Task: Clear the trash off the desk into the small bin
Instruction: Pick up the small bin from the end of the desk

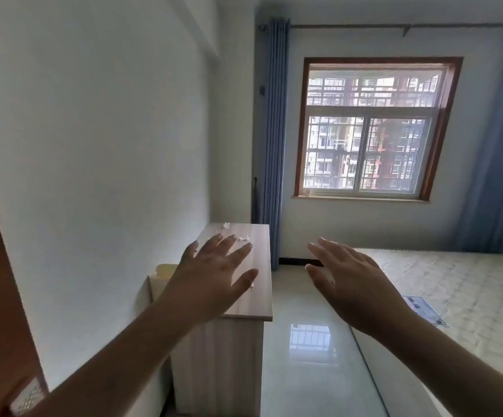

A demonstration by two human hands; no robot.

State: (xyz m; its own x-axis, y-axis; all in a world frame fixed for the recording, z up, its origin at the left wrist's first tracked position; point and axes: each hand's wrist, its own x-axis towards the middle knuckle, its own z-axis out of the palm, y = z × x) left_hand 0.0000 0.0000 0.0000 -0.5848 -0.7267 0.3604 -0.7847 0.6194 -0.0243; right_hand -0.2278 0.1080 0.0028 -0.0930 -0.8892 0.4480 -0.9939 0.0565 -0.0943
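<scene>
Reaching fwd, left hand [214,278] & right hand [349,278] both spread wide, holding nothing, paper scraps [242,238] on far end of desk [262,266], bin [163,273] left of desk by wall.

pale wood-grain desk [259,251] with white paper scraps [243,238]; cream bin [163,270]; blue curtain [272,130]; reddish-brown window frame [301,130]; glossy white floor [304,356]; white quilted mattress [469,281].

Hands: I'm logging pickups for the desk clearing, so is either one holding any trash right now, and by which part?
Nothing is held. The left hand and right hand are both open, fingers spread.
</scene>
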